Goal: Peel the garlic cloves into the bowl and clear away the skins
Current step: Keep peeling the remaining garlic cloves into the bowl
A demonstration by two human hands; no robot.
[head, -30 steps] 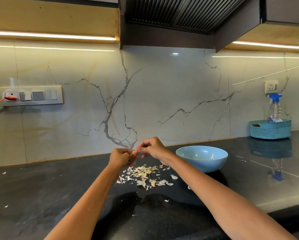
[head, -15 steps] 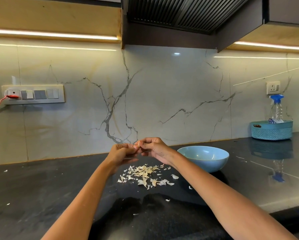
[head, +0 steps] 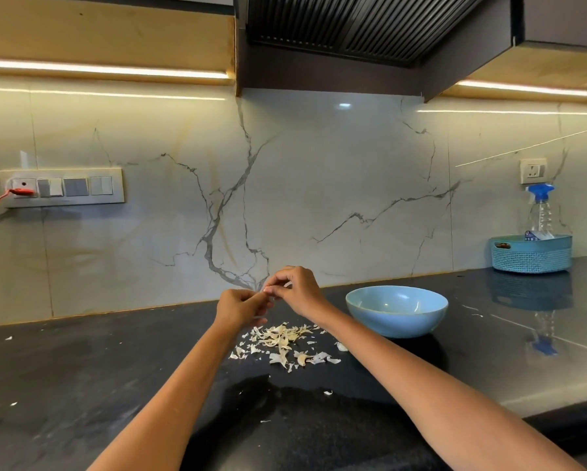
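Low in the middle of the frame, both forearms reach forward over the black counter (head: 81, 385). Beyond them the garlic skins (head: 281, 341) lie heaped, directly below the hands. Left hand (head: 239, 305) and right hand (head: 297, 290) meet fingertip to fingertip, curled, pinching a small garlic clove (head: 264, 291) between them; its long axis is too hidden to tell. The blue bowl (head: 397, 311) sits right of them, nearer the right hand.
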